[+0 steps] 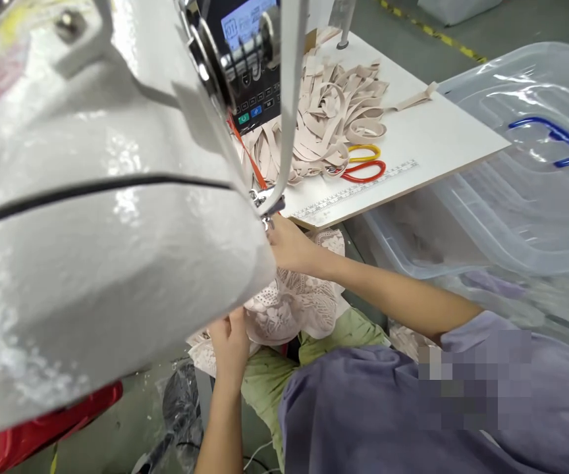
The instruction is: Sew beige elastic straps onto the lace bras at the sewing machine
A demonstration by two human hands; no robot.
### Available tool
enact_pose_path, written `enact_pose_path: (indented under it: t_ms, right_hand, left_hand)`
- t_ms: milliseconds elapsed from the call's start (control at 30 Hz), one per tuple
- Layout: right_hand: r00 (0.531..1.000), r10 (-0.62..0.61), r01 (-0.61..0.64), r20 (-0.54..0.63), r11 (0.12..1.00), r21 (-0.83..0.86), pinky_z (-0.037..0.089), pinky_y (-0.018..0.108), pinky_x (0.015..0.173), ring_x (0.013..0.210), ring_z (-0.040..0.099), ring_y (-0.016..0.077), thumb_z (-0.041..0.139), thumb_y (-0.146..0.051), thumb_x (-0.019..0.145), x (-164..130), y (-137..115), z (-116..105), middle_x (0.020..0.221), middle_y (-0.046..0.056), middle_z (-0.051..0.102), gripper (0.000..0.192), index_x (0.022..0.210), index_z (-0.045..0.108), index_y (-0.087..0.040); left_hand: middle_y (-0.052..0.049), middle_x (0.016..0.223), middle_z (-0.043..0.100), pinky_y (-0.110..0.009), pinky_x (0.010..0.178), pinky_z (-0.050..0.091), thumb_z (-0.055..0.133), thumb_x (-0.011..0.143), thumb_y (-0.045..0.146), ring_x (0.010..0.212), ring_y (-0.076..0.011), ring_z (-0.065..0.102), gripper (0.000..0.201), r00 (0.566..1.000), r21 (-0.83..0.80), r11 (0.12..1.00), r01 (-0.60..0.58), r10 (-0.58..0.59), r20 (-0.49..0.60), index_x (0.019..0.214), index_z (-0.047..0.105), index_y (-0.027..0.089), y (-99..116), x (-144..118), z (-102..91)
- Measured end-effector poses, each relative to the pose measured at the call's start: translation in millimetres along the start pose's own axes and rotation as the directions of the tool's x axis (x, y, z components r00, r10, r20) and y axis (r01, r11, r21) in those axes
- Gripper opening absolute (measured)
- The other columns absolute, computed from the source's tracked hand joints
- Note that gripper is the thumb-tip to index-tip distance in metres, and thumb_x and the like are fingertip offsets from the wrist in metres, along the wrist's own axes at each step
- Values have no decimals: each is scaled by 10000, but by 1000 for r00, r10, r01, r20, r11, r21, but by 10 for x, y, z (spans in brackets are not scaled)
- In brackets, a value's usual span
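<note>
A pale pink lace bra (277, 319) with a rounded cup hangs over the lap, below the white head of a sewing machine (131, 263). My left hand (230, 339) is closed on the lace at its lower left side; the machine head covers some of the fingertips. My right hand (292, 243) reaches in beside the presser area (266, 214), against the upper part of the lace. Its fingers are mostly hidden behind the machine, so their grip does not show.
Beige elastic strips (324, 118) are heaped on the white tabletop (442, 138), beside scissors (363, 172) with red and yellow handles and a printed ruler (358, 192). A control panel (249, 66) stands behind the machine. Clear plastic bins (521, 217) flank the table on the right.
</note>
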State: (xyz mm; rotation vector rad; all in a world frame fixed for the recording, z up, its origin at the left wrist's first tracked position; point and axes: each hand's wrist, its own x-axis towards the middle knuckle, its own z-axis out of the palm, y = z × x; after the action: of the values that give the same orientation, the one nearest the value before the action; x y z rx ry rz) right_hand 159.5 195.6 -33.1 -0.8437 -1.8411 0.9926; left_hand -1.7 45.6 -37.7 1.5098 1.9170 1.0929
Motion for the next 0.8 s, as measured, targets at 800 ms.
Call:
enact_pose_path:
  t_ms: [800]
  right_hand:
    - [999, -39, 40, -3, 999, 36, 378, 264, 734, 796, 480, 128, 610, -113, 776, -22, 50, -67, 942, 17, 529, 90, 813, 545, -162]
  left_hand:
    - [49, 584, 448, -230, 575, 337, 566, 948, 406, 582, -109, 417, 378, 998, 132, 990, 52, -48, -33, 639, 539, 190, 336, 23, -14]
